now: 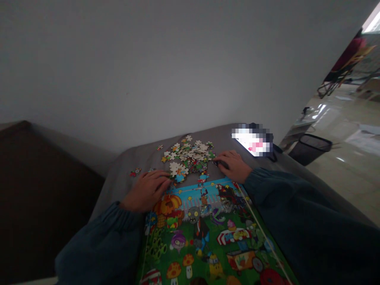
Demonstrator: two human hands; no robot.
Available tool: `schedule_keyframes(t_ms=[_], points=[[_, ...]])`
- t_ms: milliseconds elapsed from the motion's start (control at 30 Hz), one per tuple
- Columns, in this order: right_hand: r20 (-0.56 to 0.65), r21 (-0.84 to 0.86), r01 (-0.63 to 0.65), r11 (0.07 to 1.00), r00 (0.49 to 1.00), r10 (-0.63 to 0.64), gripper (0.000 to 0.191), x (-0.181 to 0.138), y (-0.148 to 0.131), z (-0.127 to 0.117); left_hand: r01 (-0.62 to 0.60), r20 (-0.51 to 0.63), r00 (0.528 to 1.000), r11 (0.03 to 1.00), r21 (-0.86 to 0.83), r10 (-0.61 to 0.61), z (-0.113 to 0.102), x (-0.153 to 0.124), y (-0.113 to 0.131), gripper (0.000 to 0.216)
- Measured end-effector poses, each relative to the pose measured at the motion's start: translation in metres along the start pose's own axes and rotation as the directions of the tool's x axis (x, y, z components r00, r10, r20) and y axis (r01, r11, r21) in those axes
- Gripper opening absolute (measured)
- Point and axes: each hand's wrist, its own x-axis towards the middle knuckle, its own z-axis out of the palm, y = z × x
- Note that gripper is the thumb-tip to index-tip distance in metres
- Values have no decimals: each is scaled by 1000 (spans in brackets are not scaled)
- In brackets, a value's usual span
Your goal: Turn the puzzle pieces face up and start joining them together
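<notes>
A colourful cartoon jigsaw picture (208, 233) lies on the grey table (124, 170) in front of me. Beyond its far edge sits a heap of loose puzzle pieces (188, 156), many face down and white. My left hand (147, 190) rests palm down at the picture's top left corner, its fingers stretched toward the heap. My right hand (233, 164) lies at the heap's right side with fingers curled down onto the table near a dark piece. What the right fingers hold, if anything, is hidden. Both arms wear dark teal sleeves.
A few stray pieces (135, 172) lie left of the heap. A lit phone screen (252, 142) lies at the table's far right corner. A black mesh bin (310, 148) stands on the glossy floor to the right. A plain wall rises behind the table.
</notes>
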Motion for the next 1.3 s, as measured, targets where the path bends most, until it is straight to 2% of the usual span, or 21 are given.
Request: schedule_keyframes(t_ms=[133, 233, 367, 467, 633, 767, 967, 1100, 1300], points=[[1, -4, 0, 1000, 1000, 0, 32, 0, -2, -1, 86, -144, 986, 996, 2, -85, 4, 13, 2, 39], [-6, -2, 1, 1000, 1000, -1, 32, 1, -3, -1, 133, -190, 973, 991, -5, -132, 13, 22, 1, 40], [-11, -4, 4, 1000, 1000, -4, 31, 1, -3, 0, 187, -178, 967, 982, -2, -184, 20, 28, -2, 43], [-14, 1, 1, 1000, 1000, -1, 31, 1, -3, 1, 186, -160, 970, 983, -4, -184, 16, 34, -6, 42], [-24, 33, 0, 999, 1000, 1, 31, 1, -2, 1, 69, -50, 996, 997, -36, -70, 4, 61, -13, 35], [-12, 53, 5, 999, 1000, -4, 31, 1, -1, 1, -3, 25, 1000, 996, -91, 6, 4, 78, -21, 31], [-2, 42, 8, 999, 1000, -8, 32, 1, 0, 0, 1, 73, 997, 981, -193, 13, 7, 84, -32, 31], [3, 37, 14, 999, 1000, -14, 32, 0, 0, -1, 21, 75, 997, 970, -243, -3, 3, 84, -31, 32], [-12, 24, 37, 999, 999, -36, 30, 0, 3, 2, 31, 5, 1000, 971, -236, -31, -7, 84, -31, 26]])
